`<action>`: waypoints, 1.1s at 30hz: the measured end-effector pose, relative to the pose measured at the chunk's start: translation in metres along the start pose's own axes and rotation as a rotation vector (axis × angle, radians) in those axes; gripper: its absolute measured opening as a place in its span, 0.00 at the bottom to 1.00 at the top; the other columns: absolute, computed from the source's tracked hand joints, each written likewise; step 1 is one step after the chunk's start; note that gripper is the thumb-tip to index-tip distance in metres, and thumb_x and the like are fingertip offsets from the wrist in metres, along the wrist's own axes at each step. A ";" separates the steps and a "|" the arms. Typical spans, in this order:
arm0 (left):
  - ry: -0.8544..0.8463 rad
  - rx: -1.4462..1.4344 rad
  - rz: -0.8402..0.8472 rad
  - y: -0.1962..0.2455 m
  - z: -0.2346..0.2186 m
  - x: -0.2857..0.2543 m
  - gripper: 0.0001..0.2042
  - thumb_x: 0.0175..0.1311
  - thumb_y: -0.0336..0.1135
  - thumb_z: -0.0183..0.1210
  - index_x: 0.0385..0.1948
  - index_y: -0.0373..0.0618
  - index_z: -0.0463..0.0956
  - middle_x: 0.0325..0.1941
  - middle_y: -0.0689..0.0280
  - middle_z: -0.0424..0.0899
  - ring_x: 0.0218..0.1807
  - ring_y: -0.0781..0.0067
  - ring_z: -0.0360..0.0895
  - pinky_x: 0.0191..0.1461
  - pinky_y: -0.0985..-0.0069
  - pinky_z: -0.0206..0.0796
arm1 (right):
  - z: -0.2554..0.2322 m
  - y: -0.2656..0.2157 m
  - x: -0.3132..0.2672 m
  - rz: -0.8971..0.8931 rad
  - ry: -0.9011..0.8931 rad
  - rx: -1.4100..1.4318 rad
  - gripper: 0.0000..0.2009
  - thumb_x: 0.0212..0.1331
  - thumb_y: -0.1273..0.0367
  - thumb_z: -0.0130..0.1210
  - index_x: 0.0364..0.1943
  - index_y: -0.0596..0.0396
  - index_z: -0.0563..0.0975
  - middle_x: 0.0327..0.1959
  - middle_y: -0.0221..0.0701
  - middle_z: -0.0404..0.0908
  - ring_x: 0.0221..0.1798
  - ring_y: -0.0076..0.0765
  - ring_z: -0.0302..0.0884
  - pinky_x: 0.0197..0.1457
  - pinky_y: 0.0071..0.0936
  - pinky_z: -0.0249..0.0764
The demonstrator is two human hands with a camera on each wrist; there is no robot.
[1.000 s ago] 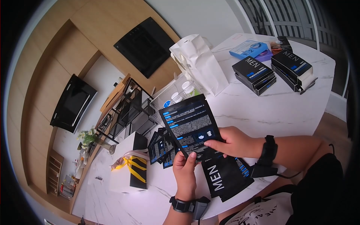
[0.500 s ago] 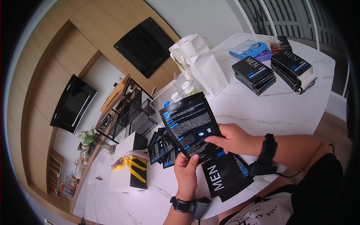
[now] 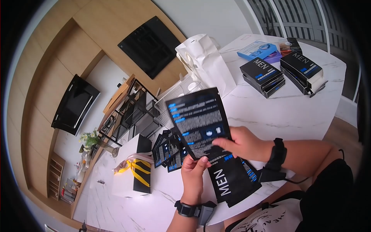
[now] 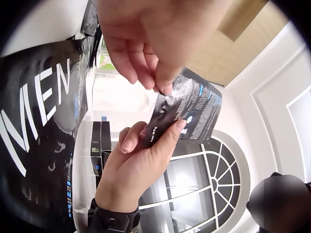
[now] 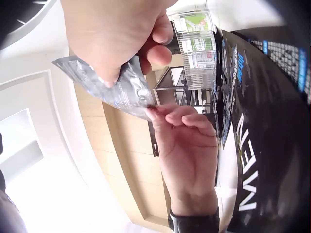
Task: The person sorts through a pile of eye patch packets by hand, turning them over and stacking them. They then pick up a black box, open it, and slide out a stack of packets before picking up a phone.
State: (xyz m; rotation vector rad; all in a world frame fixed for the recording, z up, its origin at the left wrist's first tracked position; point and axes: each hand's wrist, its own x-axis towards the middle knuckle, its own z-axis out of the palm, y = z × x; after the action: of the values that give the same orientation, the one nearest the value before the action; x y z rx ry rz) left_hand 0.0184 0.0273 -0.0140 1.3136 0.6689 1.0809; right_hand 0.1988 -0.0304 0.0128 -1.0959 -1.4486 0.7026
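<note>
Both hands hold up a flat black foil sachet [image 3: 199, 120], its side with small white print and blue labels facing the head camera. My left hand [image 3: 192, 178] pinches the bottom corner between thumb and fingertips; the left wrist view shows this pinch close up on the sachet [image 4: 199, 104]. My right hand [image 3: 247, 145] grips the right edge, thumb flat across the printed face and fingers behind. Below the hands, black sachets marked MEN [image 3: 228, 183] lie overlapping on the table. More black sachets [image 3: 168, 150] lie fanned out behind the left hand.
On the white marbled table [image 3: 270, 116], stacked black MEN boxes [image 3: 262, 73] and an opened black box [image 3: 303, 67] stand at back right, near a blue box [image 3: 257, 50]. A white paper bag [image 3: 206, 63], a clear basket [image 3: 166, 106] and a ribboned box [image 3: 143, 170] stand farther back.
The held sachet has risen slightly and tilted, its top edge now higher in the head view. Both hands keep their hold, with the right thumb still on its face.
</note>
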 end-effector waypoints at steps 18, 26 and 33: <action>-0.189 0.021 0.050 0.010 0.006 -0.009 0.10 0.58 0.28 0.52 0.42 0.40 0.69 0.39 0.64 0.77 0.39 0.74 0.75 0.43 0.76 0.69 | 0.001 0.001 0.002 0.098 0.010 0.132 0.13 0.59 0.61 0.50 0.39 0.57 0.72 0.16 0.25 0.73 0.14 0.19 0.68 0.19 0.18 0.64; -0.072 -0.034 0.062 0.005 -0.001 0.001 0.11 0.59 0.31 0.52 0.42 0.41 0.69 0.42 0.64 0.77 0.43 0.76 0.74 0.47 0.76 0.68 | 0.004 0.013 0.004 -0.043 -0.125 0.049 0.15 0.59 0.60 0.50 0.38 0.59 0.73 0.24 0.28 0.77 0.25 0.19 0.72 0.29 0.18 0.68; -0.328 -0.028 0.058 0.003 -0.002 -0.006 0.13 0.58 0.29 0.54 0.45 0.38 0.69 0.46 0.63 0.77 0.45 0.74 0.74 0.51 0.77 0.63 | 0.003 0.026 0.011 -0.112 -0.057 0.312 0.13 0.60 0.67 0.49 0.45 0.60 0.71 0.38 0.29 0.77 0.39 0.16 0.69 0.42 0.17 0.68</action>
State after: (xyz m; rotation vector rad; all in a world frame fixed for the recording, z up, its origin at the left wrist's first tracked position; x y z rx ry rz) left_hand 0.0141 0.0227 -0.0123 1.4515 0.3714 0.8891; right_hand 0.2024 -0.0100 -0.0066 -0.7536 -1.3812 0.8522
